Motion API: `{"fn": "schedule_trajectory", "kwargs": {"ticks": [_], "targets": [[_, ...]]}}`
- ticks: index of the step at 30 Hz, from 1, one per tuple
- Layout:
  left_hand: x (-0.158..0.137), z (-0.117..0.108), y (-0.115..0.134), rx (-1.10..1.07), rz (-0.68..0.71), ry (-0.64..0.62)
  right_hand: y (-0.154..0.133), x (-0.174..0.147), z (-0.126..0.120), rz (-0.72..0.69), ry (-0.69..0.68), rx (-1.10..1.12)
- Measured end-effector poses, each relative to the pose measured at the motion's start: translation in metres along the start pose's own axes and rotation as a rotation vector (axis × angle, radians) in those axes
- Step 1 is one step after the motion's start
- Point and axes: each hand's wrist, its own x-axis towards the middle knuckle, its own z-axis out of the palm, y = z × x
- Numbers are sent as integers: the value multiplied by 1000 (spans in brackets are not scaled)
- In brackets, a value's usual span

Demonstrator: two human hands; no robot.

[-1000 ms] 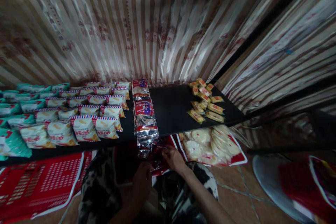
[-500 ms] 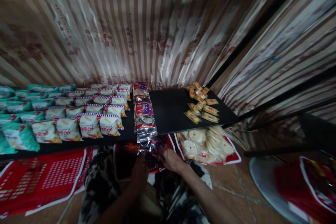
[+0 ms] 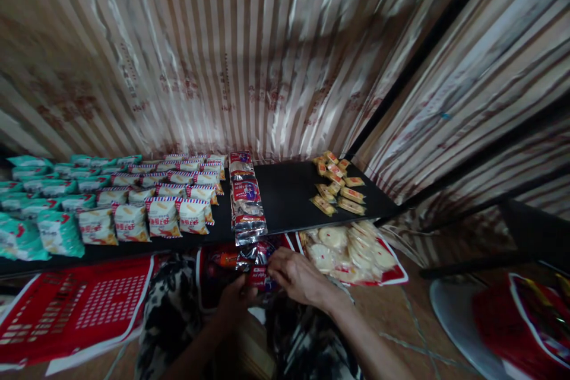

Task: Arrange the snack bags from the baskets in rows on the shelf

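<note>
Just below the shelf edge, my left hand point(image 3: 235, 298) and my right hand point(image 3: 296, 273) pinch a dark red and purple snack packet point(image 3: 258, 277) from its two sides. Part of the packet is hidden behind my fingers. Below the shelf, a red basket point(image 3: 199, 285) with dark contents and an orange item stands behind my hands. Similar red and silver packets point(image 3: 246, 191) lie overlapped in a column on the black shelf point(image 3: 285, 193), straight ahead of my hands.
White snack bags point(image 3: 164, 217) and teal bags point(image 3: 60, 231) fill the shelf's left side. Small yellow packs point(image 3: 351, 193) lie at its right. Below are a red basket of pale round snacks point(image 3: 333, 237) and another red basket point(image 3: 111, 291). Black poles point(image 3: 414, 71) stand right.
My right hand has risen slightly, and the packet between my hands now shows its red printed face. The camera view has shifted a little. The shelf goods look unchanged.
</note>
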Motion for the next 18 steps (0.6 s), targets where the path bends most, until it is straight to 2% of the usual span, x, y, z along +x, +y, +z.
{"fn": "schedule_trajectory", "kwargs": {"ticks": [3,7,9,11,13,16,18], "targets": [[-3,-3,17,-167,76,-126,-1,-2,-7,9,209,87],[1,-5,45,-395,-43,-93,13,-5,-3,196,602,184],[5,-7,60,-469,-60,-49,23,-7,5,320,698,302],[9,-10,73,-515,-46,-1,31,-8,13,429,706,473],[14,-13,83,-563,-35,31,31,-9,19,486,634,652],[23,-15,94,-643,-27,40,20,-7,24,438,465,861],[29,-16,100,-664,-20,40,12,-2,24,373,413,949]]}}
